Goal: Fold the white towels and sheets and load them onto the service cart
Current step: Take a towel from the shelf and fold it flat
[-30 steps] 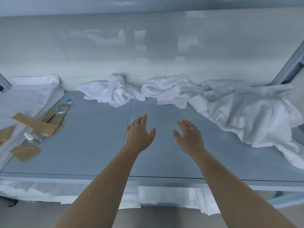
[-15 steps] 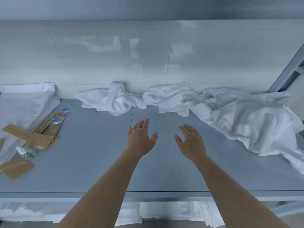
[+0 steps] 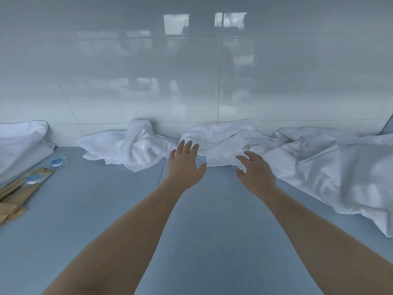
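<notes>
Over the grey shelf (image 3: 106,209), left hand (image 3: 184,167) and right hand (image 3: 255,173) outstretched, fingers spread wide, at the crumpled towel (image 3: 219,143).

Grey-blue tabletop (image 3: 106,209) against a glossy white wall, with linen and small packets on it.

Along the far edge lie a crumpled white towel (image 3: 129,149), a second rumpled white towel (image 3: 221,141) to its right and a large loose white sheet (image 3: 331,167) spreading toward the near right. At far left lies folded white linen (image 3: 19,141), with flat brown paper packets (image 3: 23,192) and two small round blue-capped items (image 3: 56,162) beside it.
</notes>
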Demonstrator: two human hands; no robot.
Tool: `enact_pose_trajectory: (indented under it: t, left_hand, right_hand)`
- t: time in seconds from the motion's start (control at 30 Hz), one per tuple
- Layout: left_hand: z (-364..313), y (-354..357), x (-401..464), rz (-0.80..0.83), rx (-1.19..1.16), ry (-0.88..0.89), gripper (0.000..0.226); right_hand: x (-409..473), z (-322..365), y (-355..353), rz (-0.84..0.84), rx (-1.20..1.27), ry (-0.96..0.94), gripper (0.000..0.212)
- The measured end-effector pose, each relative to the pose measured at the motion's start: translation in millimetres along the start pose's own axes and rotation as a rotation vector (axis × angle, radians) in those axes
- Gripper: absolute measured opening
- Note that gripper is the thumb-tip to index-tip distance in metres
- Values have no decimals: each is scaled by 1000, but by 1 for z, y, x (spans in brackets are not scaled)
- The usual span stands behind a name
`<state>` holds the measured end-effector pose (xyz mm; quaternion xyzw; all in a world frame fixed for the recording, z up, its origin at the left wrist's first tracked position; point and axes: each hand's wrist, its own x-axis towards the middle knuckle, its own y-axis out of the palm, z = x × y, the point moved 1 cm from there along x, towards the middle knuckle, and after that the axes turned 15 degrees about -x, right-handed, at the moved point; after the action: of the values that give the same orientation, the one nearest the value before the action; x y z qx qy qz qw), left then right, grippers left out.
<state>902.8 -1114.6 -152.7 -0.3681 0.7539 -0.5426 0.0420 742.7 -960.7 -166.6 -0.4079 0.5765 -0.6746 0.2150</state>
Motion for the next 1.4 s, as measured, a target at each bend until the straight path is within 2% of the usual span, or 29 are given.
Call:
enact_pose_trajectory:
  t: [0.27, 0.33, 0.4, 0.47, 0.57, 0.77, 1.03, 1.4]
  left_hand:
    - [44, 59, 76, -30, 77, 78, 70]
    - [52, 67, 88, -33, 97, 111, 61]
    - [57, 73, 93, -57, 106, 156, 40]
    - [58, 75, 92, -110, 87, 205, 26]
    - [54, 70, 85, -191, -20, 244, 20]
    - [26, 29, 62, -249, -170, 280, 26]
    - [-28, -40, 19, -249, -308, 236, 31]
    - [-95, -115, -85, -110, -351, 175, 32]
  right_hand:
    - [97, 3, 57, -113, -157, -104, 69]
    - [109, 0, 68, -121, -210, -95, 61]
    - [114, -1, 76, -191, -235, -99, 41]
    - [111, 0, 78, -278, -179, -103, 26]
    - [101, 2, 72, -332, -31, -82, 21]
    - [79, 14, 28, -412, 202, -29, 22]
    - [34, 40, -66, -466, 338, -44, 22]
    - [-73, 32, -151, -333, 363, 13, 20]
